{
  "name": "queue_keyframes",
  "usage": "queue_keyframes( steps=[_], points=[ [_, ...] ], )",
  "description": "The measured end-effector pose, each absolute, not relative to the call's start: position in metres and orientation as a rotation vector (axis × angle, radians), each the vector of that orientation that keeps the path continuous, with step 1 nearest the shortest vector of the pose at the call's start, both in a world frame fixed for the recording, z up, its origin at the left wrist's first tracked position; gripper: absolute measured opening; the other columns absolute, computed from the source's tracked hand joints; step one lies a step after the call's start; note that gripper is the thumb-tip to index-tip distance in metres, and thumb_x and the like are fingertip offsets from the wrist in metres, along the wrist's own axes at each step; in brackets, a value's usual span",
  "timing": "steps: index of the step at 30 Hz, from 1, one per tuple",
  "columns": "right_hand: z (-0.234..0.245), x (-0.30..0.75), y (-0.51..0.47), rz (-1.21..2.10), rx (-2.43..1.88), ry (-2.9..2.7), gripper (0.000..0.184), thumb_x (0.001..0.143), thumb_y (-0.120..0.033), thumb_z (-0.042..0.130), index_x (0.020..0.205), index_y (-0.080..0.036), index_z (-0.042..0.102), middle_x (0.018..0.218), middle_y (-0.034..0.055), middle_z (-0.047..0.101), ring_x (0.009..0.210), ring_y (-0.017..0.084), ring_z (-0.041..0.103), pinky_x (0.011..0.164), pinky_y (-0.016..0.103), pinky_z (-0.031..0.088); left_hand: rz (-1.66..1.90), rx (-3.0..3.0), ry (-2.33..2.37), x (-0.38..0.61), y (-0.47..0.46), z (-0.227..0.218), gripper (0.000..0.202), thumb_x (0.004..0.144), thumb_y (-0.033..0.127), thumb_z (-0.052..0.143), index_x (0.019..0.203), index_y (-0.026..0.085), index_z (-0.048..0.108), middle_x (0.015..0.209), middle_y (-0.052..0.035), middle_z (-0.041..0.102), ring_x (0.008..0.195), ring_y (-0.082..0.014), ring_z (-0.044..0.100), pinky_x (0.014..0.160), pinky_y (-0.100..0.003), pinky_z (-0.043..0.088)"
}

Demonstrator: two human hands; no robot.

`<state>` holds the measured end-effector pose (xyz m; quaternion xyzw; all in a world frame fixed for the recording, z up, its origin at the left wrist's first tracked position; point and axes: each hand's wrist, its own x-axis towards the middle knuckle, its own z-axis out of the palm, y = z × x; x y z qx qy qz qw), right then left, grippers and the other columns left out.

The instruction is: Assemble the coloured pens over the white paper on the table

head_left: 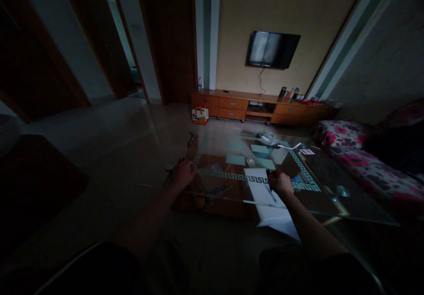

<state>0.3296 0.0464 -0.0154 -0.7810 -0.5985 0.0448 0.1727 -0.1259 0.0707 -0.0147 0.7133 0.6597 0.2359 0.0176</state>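
Observation:
My right hand (pixel 281 183) is closed around a dark pen (pixel 268 178), held roughly upright over a white sheet of paper (pixel 254 185). The paper lies on the glass table (pixel 232 200) and hangs over its near edge. A thin pen-like shape (pixel 270 194) shows just below the hand; whether it is a second pen or a reflection I cannot tell. At the table's left edge, my left hand (pixel 184 174) has curled fingers with small dark bits at the fingertips. What it holds is too dark to make out.
A crumpled clear plastic bag (pixel 267 138), a white strip (pixel 289 146) and a small card (pixel 307 152) lie toward the table's far right. Beyond stand a wooden TV cabinet (pixel 228 104) and a gift box (pixel 200 115). A flowered sofa (pixel 357 153) is at the right.

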Motion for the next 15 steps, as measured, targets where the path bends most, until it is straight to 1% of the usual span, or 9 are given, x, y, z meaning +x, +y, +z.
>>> queue_keyframes(
  steps=[5,8,11,13,15],
  points=[
    [-0.009,0.323,0.042,0.116,-2.185,-1.707,0.03,0.086,-0.033,0.053,0.106,-0.019,0.07,0.107,0.0142,0.07,0.091,0.023,0.067,0.069,0.026,0.045,0.779,2.056,2.28,-0.159,0.08,-0.021,0.019,0.085,0.025,0.054,0.099,0.019,0.066,0.105,-0.01,0.066,0.096,-0.0231,0.059,0.079,-0.03,0.041],
    [-0.006,0.321,0.04,0.111,-2.176,-1.72,0.031,0.087,-0.034,0.052,0.109,-0.02,0.069,0.106,0.0137,0.07,0.092,0.023,0.067,0.07,0.026,0.046,0.762,1.906,2.381,-0.177,0.085,-0.03,0.017,0.086,0.024,0.052,0.092,0.018,0.066,0.098,-0.0099,0.067,0.09,-0.0217,0.06,0.072,-0.027,0.04],
    [-0.006,0.319,0.04,0.125,-2.213,-1.709,0.032,0.088,-0.036,0.051,0.107,-0.02,0.069,0.106,0.0135,0.07,0.091,0.023,0.067,0.069,0.026,0.046,0.78,1.796,2.374,-0.19,0.089,-0.04,0.016,0.086,0.027,0.053,0.09,0.018,0.066,0.094,-0.0082,0.069,0.087,-0.02,0.061,0.07,-0.026,0.04],
    [-0.006,0.317,0.04,0.137,-2.233,-1.705,0.031,0.088,-0.037,0.052,0.106,-0.02,0.069,0.105,0.0136,0.07,0.09,0.023,0.067,0.067,0.026,0.045,0.743,1.793,2.342,-0.196,0.091,-0.046,0.016,0.086,0.028,0.055,0.087,0.017,0.066,0.091,-0.0085,0.069,0.084,-0.0199,0.062,0.07,-0.026,0.04],
    [-0.005,0.315,0.04,0.127,-2.233,-1.71,0.031,0.088,-0.037,0.051,0.105,-0.019,0.069,0.105,0.0134,0.07,0.089,0.023,0.067,0.067,0.026,0.045,0.734,1.815,2.316,-0.199,0.091,-0.05,0.016,0.086,0.028,0.056,0.088,0.017,0.067,0.091,-0.0094,0.069,0.083,-0.02,0.062,0.07,-0.026,0.04]
  ],
)
